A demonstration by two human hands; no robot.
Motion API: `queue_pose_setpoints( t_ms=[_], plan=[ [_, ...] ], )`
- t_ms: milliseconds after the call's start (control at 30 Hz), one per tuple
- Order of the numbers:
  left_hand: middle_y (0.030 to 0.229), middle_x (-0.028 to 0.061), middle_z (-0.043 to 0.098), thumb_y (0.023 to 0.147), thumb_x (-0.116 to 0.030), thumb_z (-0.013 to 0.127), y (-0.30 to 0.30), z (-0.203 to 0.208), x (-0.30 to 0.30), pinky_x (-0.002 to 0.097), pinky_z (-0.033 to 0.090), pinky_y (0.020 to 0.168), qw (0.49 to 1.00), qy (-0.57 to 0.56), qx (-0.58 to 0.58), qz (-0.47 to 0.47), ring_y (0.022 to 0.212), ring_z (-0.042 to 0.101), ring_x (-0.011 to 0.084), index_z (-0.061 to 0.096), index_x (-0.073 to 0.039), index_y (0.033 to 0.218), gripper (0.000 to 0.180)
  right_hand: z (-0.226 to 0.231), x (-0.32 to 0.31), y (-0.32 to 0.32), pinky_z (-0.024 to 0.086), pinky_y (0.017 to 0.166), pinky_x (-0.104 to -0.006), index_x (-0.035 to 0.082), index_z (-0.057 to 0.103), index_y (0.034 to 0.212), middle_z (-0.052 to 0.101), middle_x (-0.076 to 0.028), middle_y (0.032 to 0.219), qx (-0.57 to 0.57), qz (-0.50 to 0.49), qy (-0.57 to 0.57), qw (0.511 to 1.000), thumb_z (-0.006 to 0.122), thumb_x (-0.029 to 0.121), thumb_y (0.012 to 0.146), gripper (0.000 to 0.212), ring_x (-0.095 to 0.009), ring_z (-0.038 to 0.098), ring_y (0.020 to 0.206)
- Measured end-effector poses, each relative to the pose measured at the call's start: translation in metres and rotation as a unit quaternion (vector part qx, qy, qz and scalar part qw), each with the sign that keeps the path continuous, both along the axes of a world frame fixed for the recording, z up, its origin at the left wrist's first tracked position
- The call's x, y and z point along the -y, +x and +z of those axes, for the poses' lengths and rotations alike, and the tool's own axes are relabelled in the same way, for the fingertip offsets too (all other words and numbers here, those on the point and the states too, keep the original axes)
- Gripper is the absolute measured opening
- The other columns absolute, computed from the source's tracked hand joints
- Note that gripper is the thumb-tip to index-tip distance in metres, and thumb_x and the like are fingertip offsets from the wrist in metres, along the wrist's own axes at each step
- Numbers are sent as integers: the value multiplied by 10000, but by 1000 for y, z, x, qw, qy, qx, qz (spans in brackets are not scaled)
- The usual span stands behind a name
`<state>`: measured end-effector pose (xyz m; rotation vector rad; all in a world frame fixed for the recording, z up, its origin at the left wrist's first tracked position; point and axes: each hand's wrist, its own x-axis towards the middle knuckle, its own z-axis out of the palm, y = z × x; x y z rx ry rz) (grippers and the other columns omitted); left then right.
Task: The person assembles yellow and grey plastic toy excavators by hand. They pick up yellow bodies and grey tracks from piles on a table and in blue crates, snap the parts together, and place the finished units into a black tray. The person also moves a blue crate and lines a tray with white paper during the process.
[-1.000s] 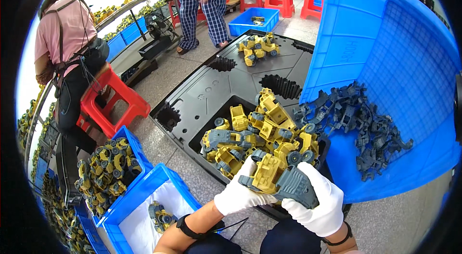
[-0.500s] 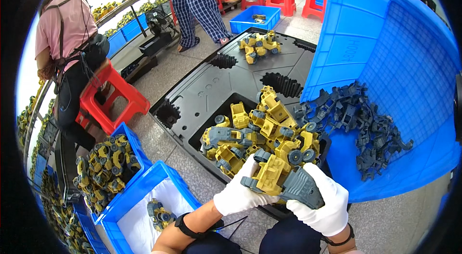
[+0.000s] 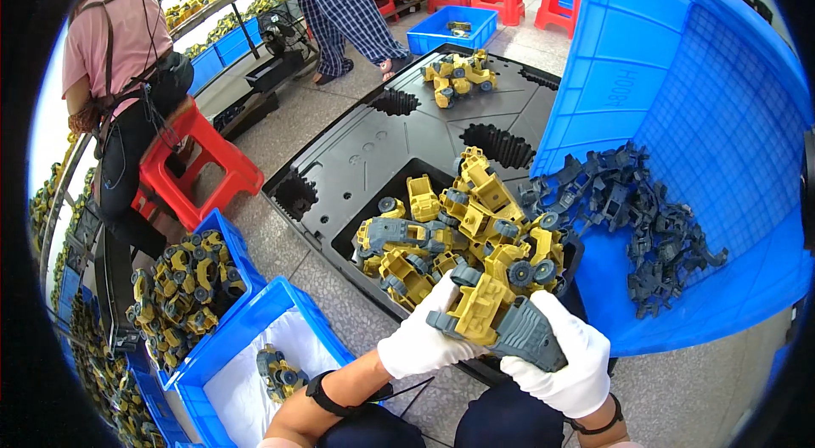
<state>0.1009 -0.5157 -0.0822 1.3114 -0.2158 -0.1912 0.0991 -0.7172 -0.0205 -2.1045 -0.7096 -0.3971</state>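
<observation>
Between my two white-gloved hands is a yellow and grey toy truck (image 3: 477, 312), held above the front edge of the black table. My left hand (image 3: 426, 344) grips the yellow, wheeled end. My right hand (image 3: 570, 359) is closed around the grey ribbed part (image 3: 528, 336), thumb along its side. The grey part meets the yellow body; I cannot tell whether they are fastened. Just beyond my hands, a heap of yellow toy trucks (image 3: 480, 219) with grey wheels fills a dark recess in the table. One truck (image 3: 392, 235) in the heap carries a grey top.
A large tilted blue bin (image 3: 679, 49) at the right holds dark grey plastic parts (image 3: 628, 202). At the lower left, a blue crate (image 3: 193, 397) contains one toy, beside a fuller crate (image 3: 246, 257). Several toys (image 3: 458, 77) lie on the black table (image 3: 365, 142). A person sits on a red stool (image 3: 199, 164).
Both hands keep hold of the toy truck, and the right hand shifts very slightly along the grey part. In the background, the standing person's legs and another person's arms have moved a little.
</observation>
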Motion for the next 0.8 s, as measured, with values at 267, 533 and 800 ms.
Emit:
queue_pose_setpoints(
  t_ms=[267, 533, 800],
  plan=[
    [1037, 49, 555, 613, -224, 865, -15, 10, 9, 309, 448, 868, 999, -1, -16, 38, 959, 548, 166, 510, -77, 1126, 641, 0, 1, -3, 541, 635, -322, -61, 524, 1202, 670, -167, 877, 40, 48, 10, 998, 807, 371, 700, 720, -268, 682, 705],
    [995, 45, 562, 584, -227, 879, -15, 18, 4, 306, 459, 844, 999, 21, -17, 34, 927, 559, 167, 519, -78, 1096, 643, 2, 1, 0, 537, 634, -305, -85, 499, 1217, 663, -154, 866, -14, 105, 27, 994, 789, 382, 739, 729, -234, 672, 693],
    [1003, 44, 561, 654, -270, 814, -12, 5, -4, 315, 448, 875, 976, 191, 109, 0, 955, 551, 194, 520, -97, 1106, 566, -8, -3, 0, 524, 672, -283, -99, 461, 1258, 664, -145, 891, -75, 132, 77, 986, 778, 379, 759, 760, -174, 660, 747]
  ],
)
